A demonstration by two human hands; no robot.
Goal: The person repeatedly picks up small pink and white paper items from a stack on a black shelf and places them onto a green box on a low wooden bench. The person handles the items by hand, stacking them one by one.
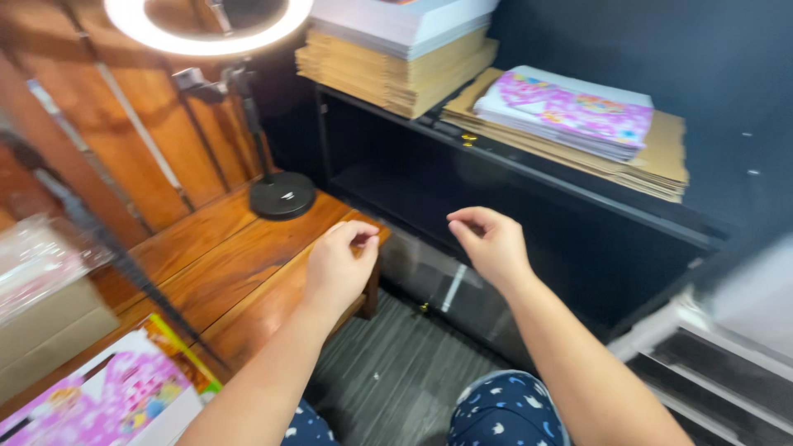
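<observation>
Left hand [340, 268] at centre frame, fingers curled inward with thumb against fingertips in a loose pinch; whether anything sits between them, impossible to tell. Hovering just over the near corner of the wooden table [235, 264], at centre left of the frame. Right hand [491, 244] a little right of centre, close to the left but not touching it, fingers likewise bent in and thumb tip meeting index tip; nothing visibly held. Both forearms reaching up from the bottom edge of the frame.

Behind the hands, across centre and right: a black shelf unit [529, 169], its lower compartment dark. On its top, at upper centre, a tall stack of brown cardboard sheets [392, 74] with white sheets [405, 21] piled above. Further right, at upper right, a flatter pile of cardboard [665, 157] topped by pink patterned paper [578, 107].

At upper left, a glowing ring light [206, 29] on a stand, its round black base [282, 196] resting on the table. At lower left, a pink printed box [99, 400] lying flat. Above it, at the left edge, clear plastic packets [37, 260] over a cardboard box [49, 330]. Grey plank floor [405, 372] at bottom centre, dark blue patterned trousers [504, 413] beneath the arms.
</observation>
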